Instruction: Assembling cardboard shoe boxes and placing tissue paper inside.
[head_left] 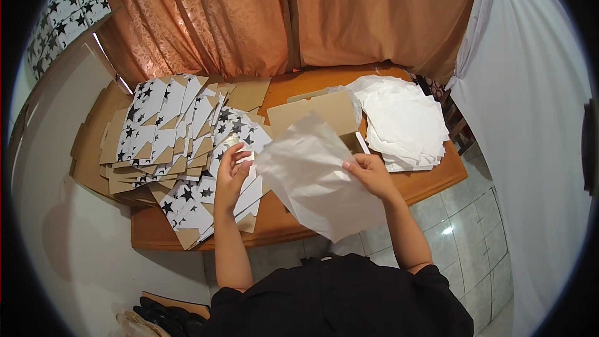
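Observation:
A thin, creased white sheet of paper [315, 181] hangs over the table's front edge, before my body. My right hand [373, 178] pinches its right edge between thumb and fingers. At the sheet's left side is my left hand [232, 175], fingers apart and curled a little, with nothing visibly gripped. Just behind the sheet stands a brown cardboard box [306, 112], partly covered by it; its inside is mostly hidden. Under and beside my left hand lie flat cardboard pieces [187, 196] printed with black stars on white.
A loose pile of white sheets [405, 125] lies at the table's right. Overlapping star-printed cardboard pieces [165, 115] heap up on the left, by the wall. Orange curtains [206, 19] hang behind the wooden table [430, 181], and a white cloth [524, 87] hangs at the right.

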A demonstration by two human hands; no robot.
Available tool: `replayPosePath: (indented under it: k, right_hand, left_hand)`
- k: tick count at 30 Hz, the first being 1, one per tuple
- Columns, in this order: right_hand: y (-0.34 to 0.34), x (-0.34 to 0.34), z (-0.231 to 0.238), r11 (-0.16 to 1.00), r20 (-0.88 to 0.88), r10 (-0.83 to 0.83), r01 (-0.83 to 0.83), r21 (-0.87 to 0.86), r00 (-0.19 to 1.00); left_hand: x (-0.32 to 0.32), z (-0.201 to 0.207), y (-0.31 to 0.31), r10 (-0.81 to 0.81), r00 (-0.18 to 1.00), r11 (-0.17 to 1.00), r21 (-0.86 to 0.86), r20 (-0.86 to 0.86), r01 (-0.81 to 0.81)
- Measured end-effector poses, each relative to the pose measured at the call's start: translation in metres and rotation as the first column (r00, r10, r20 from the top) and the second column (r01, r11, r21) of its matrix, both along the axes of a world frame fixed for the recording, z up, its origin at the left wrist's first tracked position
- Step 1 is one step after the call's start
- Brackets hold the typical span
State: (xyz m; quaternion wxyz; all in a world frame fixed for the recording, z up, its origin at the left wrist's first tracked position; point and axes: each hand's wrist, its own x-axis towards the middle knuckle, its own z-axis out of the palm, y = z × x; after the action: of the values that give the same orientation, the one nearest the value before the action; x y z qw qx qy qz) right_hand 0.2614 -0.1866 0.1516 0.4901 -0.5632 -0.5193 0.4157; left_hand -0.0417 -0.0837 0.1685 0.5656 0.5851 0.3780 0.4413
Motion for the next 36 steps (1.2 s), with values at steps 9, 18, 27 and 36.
replayPosePath:
  k: [9, 18, 27, 36]
  right_hand:
    - [-0.041, -0.037, -0.012, 0.949, -0.251, -0.279, 0.306, 0.073, 0.927]
    - [-0.053, -0.029, -0.068, 0.902, -0.178, -0.425, 0.432, 0.0, 0.888]
    - [0.002, 0.009, -0.111, 0.738, 0.386, -0.672, 0.616, 0.275, 0.632]
    - [0.079, 0.052, -0.111, 0.795, 0.458, -0.604, 0.54, 0.278, 0.653]
  left_hand:
    - [0.029, -0.045, -0.073, 0.072, 0.99, 0.977, 0.209, -0.124, -0.045]
    - [0.022, -0.107, -0.05, 0.136, 0.988, 0.989, 0.063, -0.07, -0.131]
    - [0.065, -0.137, -0.016, 0.417, 0.752, 0.903, 0.329, -0.511, -0.277]
    - [0.1, -0.153, 0.031, 0.511, 0.683, 0.86, 0.307, -0.522, -0.408]
